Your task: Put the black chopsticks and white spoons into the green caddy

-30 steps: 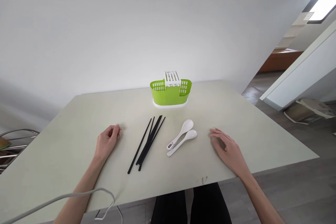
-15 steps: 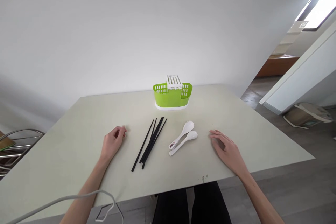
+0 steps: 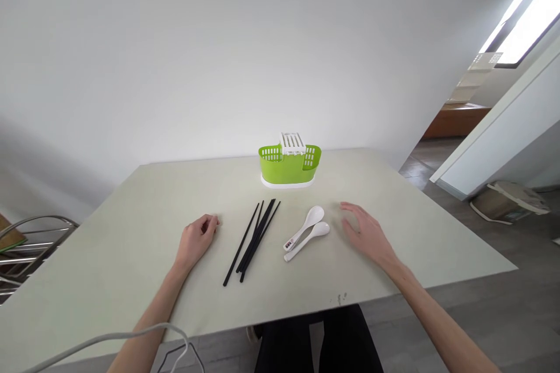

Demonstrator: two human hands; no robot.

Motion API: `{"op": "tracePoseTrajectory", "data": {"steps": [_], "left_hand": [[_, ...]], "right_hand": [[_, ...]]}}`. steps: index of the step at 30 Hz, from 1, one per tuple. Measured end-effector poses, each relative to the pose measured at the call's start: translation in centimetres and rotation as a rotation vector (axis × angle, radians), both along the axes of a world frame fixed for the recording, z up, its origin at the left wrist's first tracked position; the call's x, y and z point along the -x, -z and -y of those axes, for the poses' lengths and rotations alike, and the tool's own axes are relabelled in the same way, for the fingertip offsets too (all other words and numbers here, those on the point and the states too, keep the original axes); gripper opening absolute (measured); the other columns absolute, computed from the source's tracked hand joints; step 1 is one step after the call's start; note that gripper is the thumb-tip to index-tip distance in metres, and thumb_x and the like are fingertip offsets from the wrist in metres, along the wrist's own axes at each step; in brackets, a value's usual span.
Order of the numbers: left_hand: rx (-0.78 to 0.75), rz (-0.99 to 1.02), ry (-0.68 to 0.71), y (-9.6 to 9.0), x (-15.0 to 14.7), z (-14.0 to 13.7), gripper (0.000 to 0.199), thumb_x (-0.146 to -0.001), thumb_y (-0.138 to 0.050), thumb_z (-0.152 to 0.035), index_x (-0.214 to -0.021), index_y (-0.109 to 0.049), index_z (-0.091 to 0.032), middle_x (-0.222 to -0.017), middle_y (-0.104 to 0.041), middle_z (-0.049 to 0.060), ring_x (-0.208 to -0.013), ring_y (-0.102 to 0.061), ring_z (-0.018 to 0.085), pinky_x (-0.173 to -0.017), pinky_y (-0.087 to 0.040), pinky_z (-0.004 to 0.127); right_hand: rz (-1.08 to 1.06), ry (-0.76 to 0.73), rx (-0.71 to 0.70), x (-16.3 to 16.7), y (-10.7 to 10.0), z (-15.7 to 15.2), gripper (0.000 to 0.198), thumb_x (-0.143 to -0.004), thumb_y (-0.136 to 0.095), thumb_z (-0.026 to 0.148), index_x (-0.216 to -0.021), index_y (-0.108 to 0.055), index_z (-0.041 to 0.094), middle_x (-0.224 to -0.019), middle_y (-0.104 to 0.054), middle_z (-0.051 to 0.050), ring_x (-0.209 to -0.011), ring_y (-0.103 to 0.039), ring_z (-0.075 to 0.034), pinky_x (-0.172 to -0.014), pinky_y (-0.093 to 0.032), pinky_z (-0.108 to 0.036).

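Several black chopsticks (image 3: 254,243) lie in a loose bundle on the pale table, one a little apart on the left. Two white spoons (image 3: 308,234) rest side by side to their right, the upper one with a label on its handle. My left hand (image 3: 198,240) lies curled on the table left of the chopsticks, fingers closed with nothing seen in them. Right of the spoons, my right hand (image 3: 366,233) is open, thumb and fingers apart, touching neither spoon. Behind the utensils stands a green utensil basket (image 3: 285,171) with a white slotted top and white base.
The table (image 3: 144,210) meets a white wall (image 3: 210,58) at its back. A grey cable (image 3: 109,336) crosses my left forearm at the front left. A metal rack (image 3: 35,245) stands beyond the left edge, and a lidded bin (image 3: 503,203) on the floor at right.
My right hand has moved left and slightly forward, nearer the spoons, with its fingers spread wider. My left hand remains curled beside the chopsticks. The view has shifted slightly.
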State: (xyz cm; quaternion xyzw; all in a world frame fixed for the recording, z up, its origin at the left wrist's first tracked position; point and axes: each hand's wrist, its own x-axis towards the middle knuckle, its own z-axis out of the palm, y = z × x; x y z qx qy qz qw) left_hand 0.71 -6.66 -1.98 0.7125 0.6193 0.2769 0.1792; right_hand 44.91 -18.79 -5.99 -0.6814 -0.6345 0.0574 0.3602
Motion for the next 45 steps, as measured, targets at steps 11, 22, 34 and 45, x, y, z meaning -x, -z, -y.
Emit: {"op": "tracePoseTrajectory", "data": {"steps": [11,22,34,45], "left_hand": [[-0.005,0.043,0.013,0.4,0.5,0.0,0.047,-0.097,-0.043,-0.060,-0.083,-0.068,-0.022,-0.068,-0.063,0.000,-0.065,-0.055,0.017,-0.068,-0.043,0.027],[0.005,0.070,0.000,0.4,0.5,0.0,0.046,-0.096,-0.044,-0.060,-0.082,-0.068,-0.022,-0.068,-0.063,-0.001,-0.063,-0.053,0.016,-0.066,-0.042,0.027],[0.014,0.027,0.006,0.3,0.3,-0.2,0.045,-0.096,-0.044,-0.059,-0.084,-0.068,-0.023,-0.070,-0.065,0.000,-0.065,-0.055,0.017,-0.067,-0.043,0.027],[-0.062,-0.157,0.073,0.1,-0.8,0.8,0.044,-0.098,-0.042,-0.057,-0.079,-0.065,-0.023,-0.078,-0.070,0.004,-0.074,-0.062,0.022,-0.072,-0.046,0.032]], "right_hand": [[0.407,0.008,-0.008,3.7,-3.8,-12.4,0.073,-0.094,-0.046,0.019,-0.164,-0.025,0.007,-0.170,-0.029,-0.021,-0.159,-0.024,-0.036,-0.125,-0.035,-0.054],[0.485,-0.116,0.084,2.0,-2.7,-13.9,0.065,-0.093,-0.049,0.013,-0.158,-0.043,0.016,-0.159,-0.049,-0.017,-0.151,-0.039,-0.035,-0.118,-0.042,-0.053],[0.393,-0.118,0.107,1.0,-2.6,-10.6,0.065,-0.093,-0.046,0.017,-0.158,-0.042,0.018,-0.163,-0.043,-0.017,-0.153,-0.037,-0.035,-0.113,-0.050,-0.052],[0.004,0.037,0.057,-0.8,2.5,-4.0,0.065,-0.104,-0.042,0.047,-0.163,-0.025,0.024,-0.175,-0.026,-0.011,-0.162,-0.020,-0.033,-0.125,-0.036,-0.058]]}}
